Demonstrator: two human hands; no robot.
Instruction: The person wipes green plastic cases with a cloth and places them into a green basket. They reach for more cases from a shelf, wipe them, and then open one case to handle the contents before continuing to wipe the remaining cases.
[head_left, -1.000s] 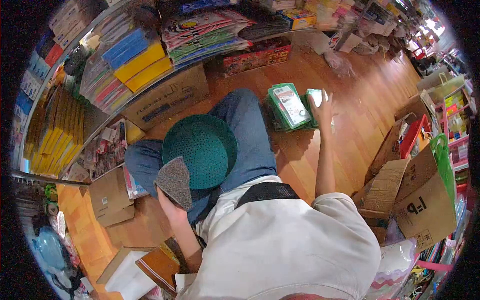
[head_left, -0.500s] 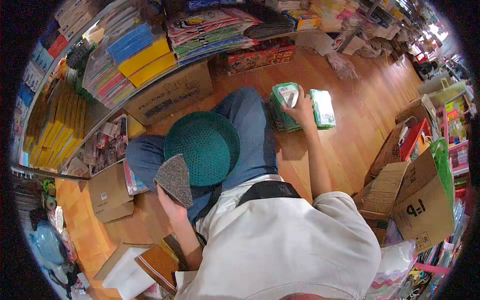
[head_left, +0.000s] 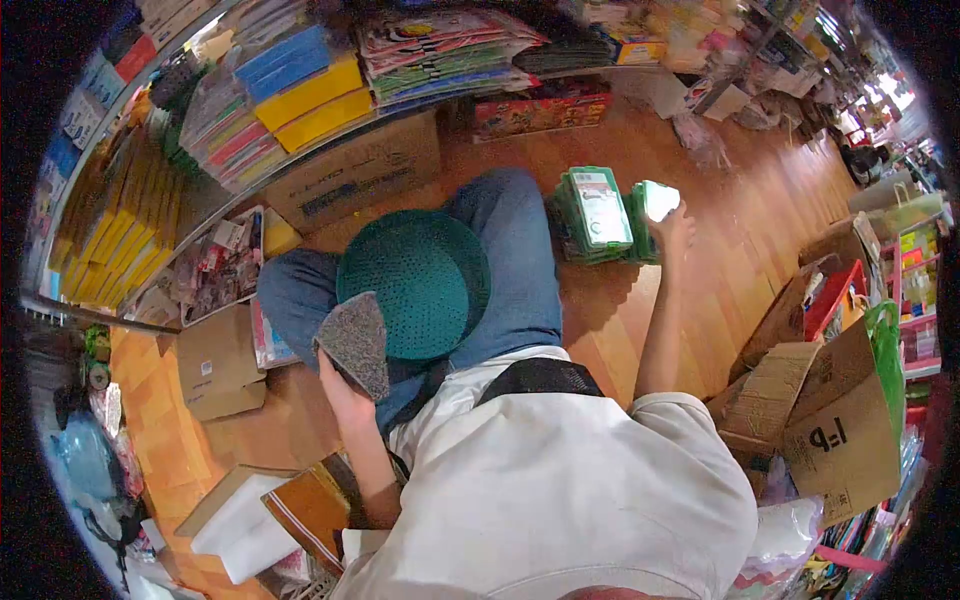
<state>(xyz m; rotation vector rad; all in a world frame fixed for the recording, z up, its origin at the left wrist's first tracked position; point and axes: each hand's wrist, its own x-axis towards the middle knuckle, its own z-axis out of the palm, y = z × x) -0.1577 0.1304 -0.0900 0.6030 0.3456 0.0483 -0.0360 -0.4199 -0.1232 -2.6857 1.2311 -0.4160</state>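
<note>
Grey cloth (head_left: 355, 343) is gripped by left hand (head_left: 342, 392) at teal colander's (head_left: 415, 286) rim on lap, while green packet (head_left: 652, 212) is held w/ right hand (head_left: 676, 226) beside packet stack (head_left: 596, 213) on wood floor (head_left: 720, 270).

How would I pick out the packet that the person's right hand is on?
Find the wooden floor beyond the person's blue-jeaned knee. Two green stacks stand there side by side. The packet tops the right one, under the right hand; unlike its neighbour's flat printed label, its face glares white.
</note>
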